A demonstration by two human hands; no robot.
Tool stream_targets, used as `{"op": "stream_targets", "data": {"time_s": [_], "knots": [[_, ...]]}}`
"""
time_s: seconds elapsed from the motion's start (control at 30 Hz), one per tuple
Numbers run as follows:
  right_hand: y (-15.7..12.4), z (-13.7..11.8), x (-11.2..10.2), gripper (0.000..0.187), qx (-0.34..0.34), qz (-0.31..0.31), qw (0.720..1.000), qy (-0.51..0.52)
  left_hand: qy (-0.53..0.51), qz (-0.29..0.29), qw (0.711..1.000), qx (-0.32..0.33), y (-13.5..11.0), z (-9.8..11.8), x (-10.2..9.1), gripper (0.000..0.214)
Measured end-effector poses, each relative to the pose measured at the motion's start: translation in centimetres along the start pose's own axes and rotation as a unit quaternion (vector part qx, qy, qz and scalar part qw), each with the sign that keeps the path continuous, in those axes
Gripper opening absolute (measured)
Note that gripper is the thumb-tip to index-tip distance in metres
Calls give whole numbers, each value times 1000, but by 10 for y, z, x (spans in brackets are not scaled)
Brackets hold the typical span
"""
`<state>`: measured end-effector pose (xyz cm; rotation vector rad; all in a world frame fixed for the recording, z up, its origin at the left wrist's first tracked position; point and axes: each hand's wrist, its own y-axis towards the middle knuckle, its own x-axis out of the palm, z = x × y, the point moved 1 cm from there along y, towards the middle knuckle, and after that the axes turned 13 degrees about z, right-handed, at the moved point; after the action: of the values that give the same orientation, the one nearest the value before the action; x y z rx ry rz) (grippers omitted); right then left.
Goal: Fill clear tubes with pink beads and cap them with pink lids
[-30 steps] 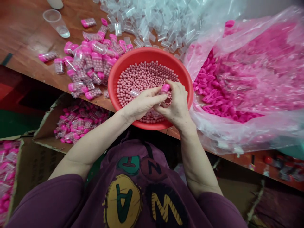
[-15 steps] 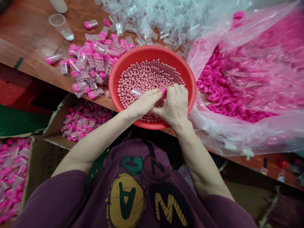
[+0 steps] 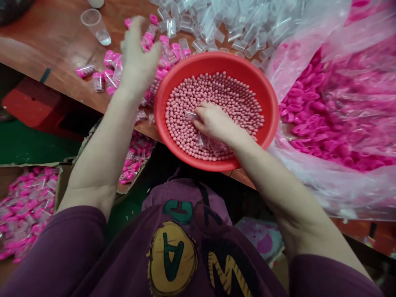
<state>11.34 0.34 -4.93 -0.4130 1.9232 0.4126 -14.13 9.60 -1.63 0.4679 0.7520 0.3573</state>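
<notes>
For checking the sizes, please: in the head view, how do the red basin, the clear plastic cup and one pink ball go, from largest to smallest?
Largest: the red basin. Then the clear plastic cup. Smallest: one pink ball.

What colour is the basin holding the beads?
Orange-red; the plastic basin shows best in the head view.

A reddish-brown wooden tabletop runs slantwise across the view, its varnish shining softly under even light. Below its edge, a red block sits on a green floor. A cardboard box stands low on the left, a pale patterned cloth lies low on the right, and a dark bundle shows in the top corner.
</notes>
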Motion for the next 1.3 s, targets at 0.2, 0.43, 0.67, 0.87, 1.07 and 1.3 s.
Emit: {"op": "stream_targets", "data": {"time_s": [0.2,0.43,0.67,0.87,1.07,1.3], "knots": [[-19,23,-9,24,20,64,984,165,-69,-260,956,118,-88,60,24,31],[-44,40,-10,40,126,187,897,381,-102,-289,947,94,-102,66,35,8],[-61,24,-18,30,163,213,863,428,-143,-260,949,103,-118,79,35,15],[-63,34,-18,29,135,218,935,243,-107,-258,954,110,-107,78,38,28],[-74,14,-24,42,75,7,997,4,66,-342,928,134,-57,49,57,14],[-102,-15,-30,41,38,107,992,47,123,-472,863,130,-47,59,114,27]]}}
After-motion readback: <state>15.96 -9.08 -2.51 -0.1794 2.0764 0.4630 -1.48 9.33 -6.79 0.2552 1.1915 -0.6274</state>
